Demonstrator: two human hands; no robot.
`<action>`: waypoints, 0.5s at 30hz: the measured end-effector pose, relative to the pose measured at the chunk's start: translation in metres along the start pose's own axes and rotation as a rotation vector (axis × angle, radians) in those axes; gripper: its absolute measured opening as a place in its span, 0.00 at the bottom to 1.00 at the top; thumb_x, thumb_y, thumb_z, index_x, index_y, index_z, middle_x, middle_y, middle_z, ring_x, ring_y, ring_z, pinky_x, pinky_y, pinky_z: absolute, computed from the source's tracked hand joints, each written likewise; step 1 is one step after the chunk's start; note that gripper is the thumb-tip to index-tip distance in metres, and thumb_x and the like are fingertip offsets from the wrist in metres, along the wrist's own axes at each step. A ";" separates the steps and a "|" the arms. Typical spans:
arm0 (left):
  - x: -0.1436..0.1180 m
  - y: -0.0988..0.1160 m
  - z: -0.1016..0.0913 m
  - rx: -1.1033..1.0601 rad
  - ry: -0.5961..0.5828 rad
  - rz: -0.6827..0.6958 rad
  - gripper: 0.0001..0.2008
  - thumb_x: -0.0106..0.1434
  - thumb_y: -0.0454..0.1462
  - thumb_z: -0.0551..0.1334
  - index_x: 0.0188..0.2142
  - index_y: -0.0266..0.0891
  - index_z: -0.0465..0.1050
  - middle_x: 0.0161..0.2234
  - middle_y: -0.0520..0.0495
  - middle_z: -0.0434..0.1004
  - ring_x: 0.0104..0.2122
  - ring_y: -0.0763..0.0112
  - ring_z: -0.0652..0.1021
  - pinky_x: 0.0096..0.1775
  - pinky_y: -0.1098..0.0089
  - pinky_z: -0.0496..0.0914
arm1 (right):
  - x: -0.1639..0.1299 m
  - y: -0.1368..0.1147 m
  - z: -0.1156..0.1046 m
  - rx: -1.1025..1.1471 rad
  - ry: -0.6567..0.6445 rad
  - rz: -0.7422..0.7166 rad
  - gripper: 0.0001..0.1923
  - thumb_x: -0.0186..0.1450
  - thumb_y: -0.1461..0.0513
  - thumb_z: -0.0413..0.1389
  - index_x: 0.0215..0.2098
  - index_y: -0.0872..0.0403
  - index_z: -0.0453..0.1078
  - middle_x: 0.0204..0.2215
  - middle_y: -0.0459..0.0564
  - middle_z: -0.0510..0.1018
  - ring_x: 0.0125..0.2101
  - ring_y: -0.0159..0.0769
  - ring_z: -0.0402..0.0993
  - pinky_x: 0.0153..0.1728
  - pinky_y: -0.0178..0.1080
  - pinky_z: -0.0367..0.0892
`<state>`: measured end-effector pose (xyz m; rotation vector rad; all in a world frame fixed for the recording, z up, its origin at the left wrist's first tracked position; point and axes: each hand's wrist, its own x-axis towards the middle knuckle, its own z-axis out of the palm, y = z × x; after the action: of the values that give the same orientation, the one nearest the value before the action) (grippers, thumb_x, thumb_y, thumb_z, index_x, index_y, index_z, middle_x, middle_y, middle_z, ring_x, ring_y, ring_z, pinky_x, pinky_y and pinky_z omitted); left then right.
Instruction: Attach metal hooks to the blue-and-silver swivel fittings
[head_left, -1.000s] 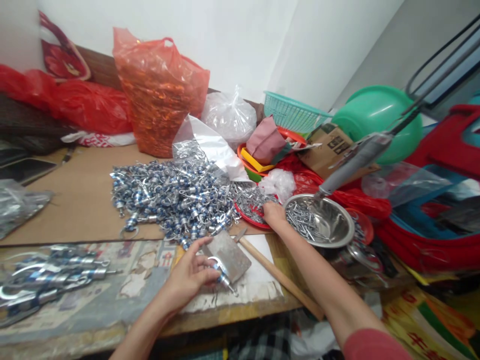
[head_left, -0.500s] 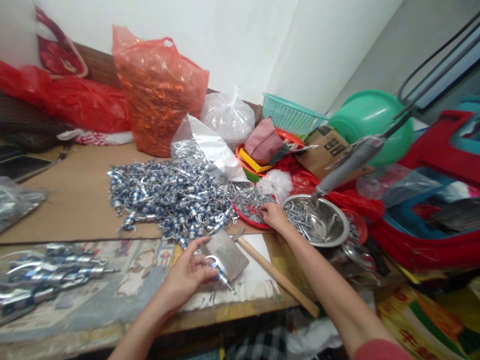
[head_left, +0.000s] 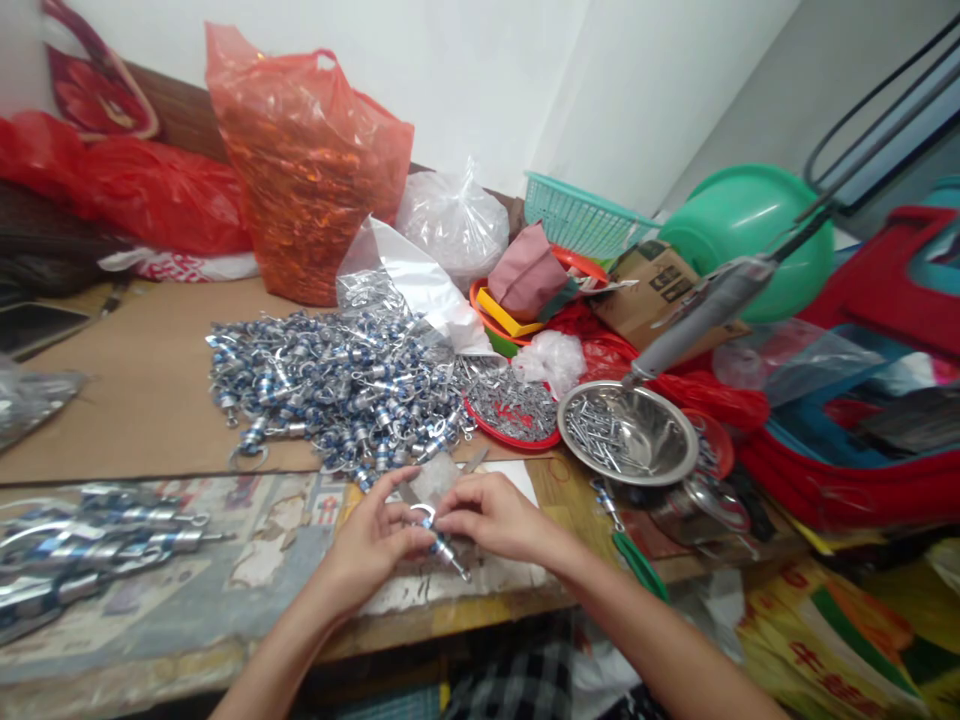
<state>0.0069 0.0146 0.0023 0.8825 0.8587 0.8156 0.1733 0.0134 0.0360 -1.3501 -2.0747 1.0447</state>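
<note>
left hand (head_left: pixel 371 545): bare, no glove | right hand (head_left: pixel 491 515): bare | forearms: uncovered, no watch

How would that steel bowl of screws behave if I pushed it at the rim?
The steel bowl would probably slide easily on its smooth rounded bottom. It may rock or tip, since the screws lie heaped toward one side. It likely feels heavy for its size.

Worn table (head_left: pixel 225 590) bears cardboard sheet (head_left: pixel 142 400), swivel pile (head_left: pixel 337 390), steel bowl (head_left: pixel 628 436).

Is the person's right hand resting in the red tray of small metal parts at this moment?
No, the right hand is at the near table edge beside the left hand, on the small metal fitting.
</note>
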 end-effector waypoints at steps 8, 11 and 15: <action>-0.003 0.004 0.002 -0.025 -0.010 -0.022 0.36 0.43 0.33 0.66 0.50 0.39 0.53 0.24 0.54 0.72 0.26 0.67 0.76 0.31 0.65 0.70 | 0.009 0.000 0.011 -0.169 0.133 -0.073 0.05 0.54 0.64 0.60 0.29 0.51 0.76 0.21 0.44 0.74 0.25 0.30 0.69 0.27 0.31 0.61; -0.002 0.004 0.002 -0.005 -0.009 -0.015 0.34 0.45 0.33 0.65 0.50 0.39 0.53 0.24 0.54 0.72 0.25 0.68 0.75 0.30 0.66 0.69 | 0.000 0.003 0.010 -0.092 0.294 -0.077 0.05 0.56 0.63 0.57 0.31 0.52 0.75 0.24 0.45 0.74 0.27 0.30 0.70 0.29 0.31 0.63; -0.002 0.002 0.002 -0.009 -0.011 -0.007 0.34 0.44 0.32 0.65 0.50 0.39 0.54 0.24 0.54 0.72 0.25 0.69 0.75 0.30 0.67 0.69 | -0.027 0.027 -0.007 -0.179 0.587 0.057 0.10 0.60 0.61 0.52 0.38 0.53 0.71 0.34 0.49 0.73 0.37 0.35 0.69 0.38 0.36 0.63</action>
<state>0.0072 0.0132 0.0057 0.8753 0.8479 0.8076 0.2051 -0.0017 0.0198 -1.5760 -1.7160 0.4081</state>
